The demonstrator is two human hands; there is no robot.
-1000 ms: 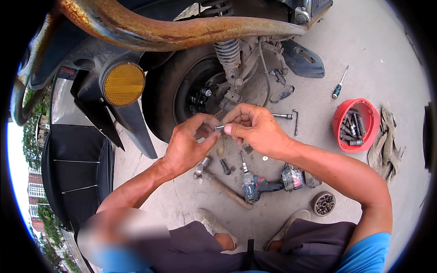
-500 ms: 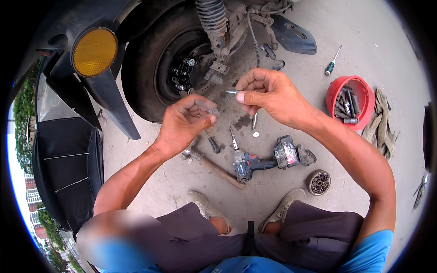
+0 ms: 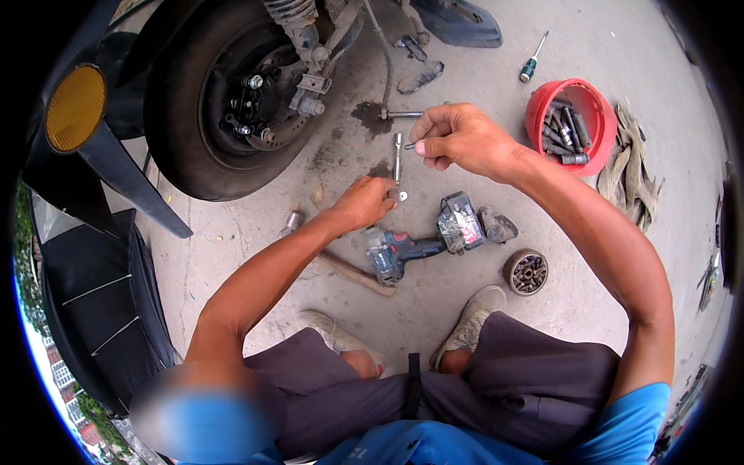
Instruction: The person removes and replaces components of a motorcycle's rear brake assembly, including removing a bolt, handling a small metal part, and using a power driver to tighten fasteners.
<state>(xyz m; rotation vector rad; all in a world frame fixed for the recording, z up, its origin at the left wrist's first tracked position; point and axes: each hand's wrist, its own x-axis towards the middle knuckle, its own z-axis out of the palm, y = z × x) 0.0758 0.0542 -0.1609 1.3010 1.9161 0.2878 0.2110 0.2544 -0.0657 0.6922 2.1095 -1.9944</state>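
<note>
Right hand [image 3: 461, 141] pinches bolt [image 3: 410, 146]; left hand [image 3: 364, 203] just left of washer [image 3: 403, 196], grip unclear. Likely washer pickup; next needs fingertip pinch.

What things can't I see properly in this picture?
All in the head view:
Left hand: the hand itself hides whether it holds anything.
Small metal piece: the right hand covers one end.
Power drill: the left hand hides its tip.
Hammer: the left forearm covers its middle.
Spring: cut off by the top edge.
Little pieces in the round tin: too small to tell apart.
</note>
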